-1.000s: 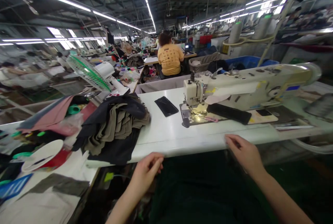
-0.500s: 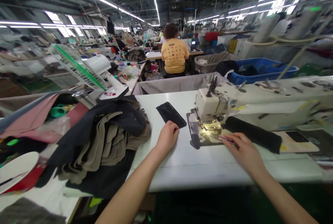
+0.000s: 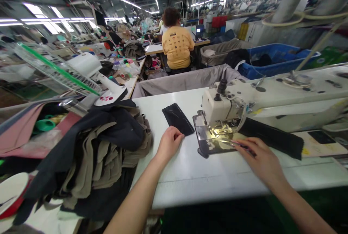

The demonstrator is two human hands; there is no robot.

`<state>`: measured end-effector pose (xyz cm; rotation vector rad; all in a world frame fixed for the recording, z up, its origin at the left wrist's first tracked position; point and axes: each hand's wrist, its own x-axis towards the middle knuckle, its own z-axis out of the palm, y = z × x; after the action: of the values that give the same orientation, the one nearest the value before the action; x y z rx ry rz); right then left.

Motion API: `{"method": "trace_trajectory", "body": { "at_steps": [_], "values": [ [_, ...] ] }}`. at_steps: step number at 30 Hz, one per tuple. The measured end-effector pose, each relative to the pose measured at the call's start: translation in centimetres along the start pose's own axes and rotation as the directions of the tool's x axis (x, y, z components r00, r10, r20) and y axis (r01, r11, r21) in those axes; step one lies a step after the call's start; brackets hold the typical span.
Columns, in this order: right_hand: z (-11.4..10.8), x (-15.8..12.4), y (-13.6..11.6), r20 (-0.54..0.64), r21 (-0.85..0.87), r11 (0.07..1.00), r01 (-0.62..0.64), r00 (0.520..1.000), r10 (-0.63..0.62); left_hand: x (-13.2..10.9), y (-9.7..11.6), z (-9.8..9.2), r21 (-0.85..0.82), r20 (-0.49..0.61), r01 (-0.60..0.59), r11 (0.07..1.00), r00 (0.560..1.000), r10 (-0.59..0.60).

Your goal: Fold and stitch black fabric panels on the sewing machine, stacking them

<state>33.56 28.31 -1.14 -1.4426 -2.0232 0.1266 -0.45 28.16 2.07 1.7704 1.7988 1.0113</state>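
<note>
My left hand (image 3: 170,141) rests on the white table with its fingers curled together, right at the near edge of a flat black fabric piece (image 3: 178,120). Whatever the fingertips may pinch is hidden. My right hand (image 3: 259,158) grips a slim pointed metal tool (image 3: 230,142), tweezers or thread snips; its exact kind is unclear. The tool's tip points left over the metal plate (image 3: 203,143) of the sewing machine (image 3: 217,105), just in front of the lit needle area. Behind my right hand, a long black fabric strip (image 3: 274,138) lies under the machine arm.
Layered grey and black fabric pieces (image 3: 108,161) are heaped at the left, beside a tilted fan (image 3: 59,69). Beyond the table stand a grey cloth-lined bin (image 3: 174,83) and a blue tub (image 3: 269,69). A person in a yellow shirt (image 3: 178,47) sits ahead. A phone (image 3: 321,137) lies at right.
The tool in my right hand has moved left and now reaches further over the machine plate. My left hand stays by the black piece. The whole view has shifted slightly.
</note>
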Motion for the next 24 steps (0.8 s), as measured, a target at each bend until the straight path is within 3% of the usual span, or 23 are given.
{"method": "trace_trajectory", "body": {
  "at_steps": [6,10,17,24],
  "values": [
    [0.1,0.0,0.0,-0.032,-0.002,0.999,0.054,0.998,-0.054,0.0,0.0,-0.8,-0.088,-0.103,0.201,0.976,0.972,-0.209],
    [0.2,0.0,0.1,-0.029,-0.014,0.995,0.101,0.994,-0.101,2.2,0.9,-1.9,0.047,-0.239,0.205,0.978,0.952,-0.188],
    [0.1,0.1,-0.1,0.025,-0.012,0.994,0.11,0.994,-0.11,7.8,1.6,-1.0,0.34,-0.121,0.182,0.923,0.981,-0.149],
    [0.6,0.3,0.0,0.047,0.019,0.996,0.085,0.995,-0.086,8.4,0.5,-0.1,0.5,-0.089,0.182,0.847,0.983,-0.159]
  ]
}}
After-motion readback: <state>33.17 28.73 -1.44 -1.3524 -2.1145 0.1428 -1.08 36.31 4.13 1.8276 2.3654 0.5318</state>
